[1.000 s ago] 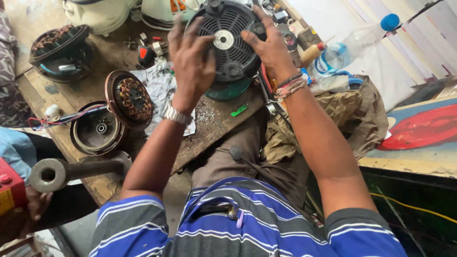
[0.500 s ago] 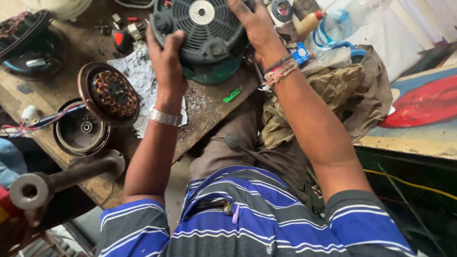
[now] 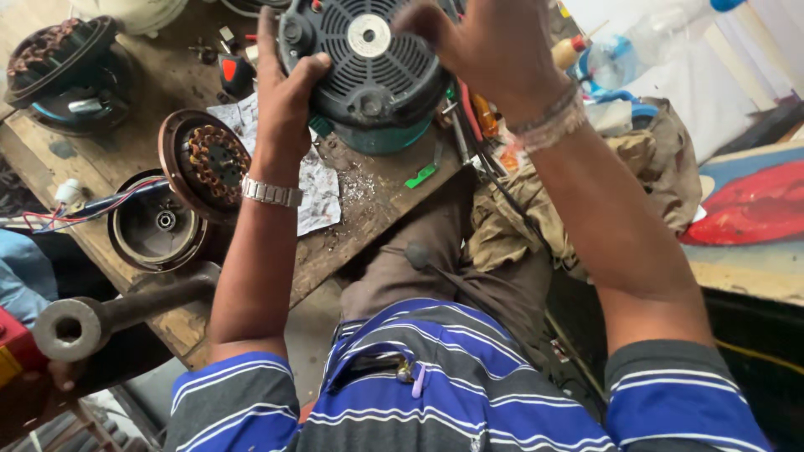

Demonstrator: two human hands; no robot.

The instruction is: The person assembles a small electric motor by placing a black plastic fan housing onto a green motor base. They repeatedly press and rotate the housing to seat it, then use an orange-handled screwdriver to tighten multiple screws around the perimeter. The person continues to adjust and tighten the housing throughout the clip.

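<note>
Both hands' grip (image 3: 289, 100) seemingly firm, black motor housing (image 3: 368, 59)

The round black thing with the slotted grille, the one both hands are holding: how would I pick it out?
Start at the wooden workbench and look to its far edge. There the left hand and right hand grip a round black motor housing. Unlike the open copper-wound stator nearby, it has a slotted black face with a silver hub.

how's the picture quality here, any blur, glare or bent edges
Head view: soft even daylight, no hard shadows; the upper right is washed out bright around the plastic bottle. The left hand and right hand on the black motor housing are fairly sharp. The wide lens bends the wooden bench and stretches the striped shirt at the bottom edge.
</note>
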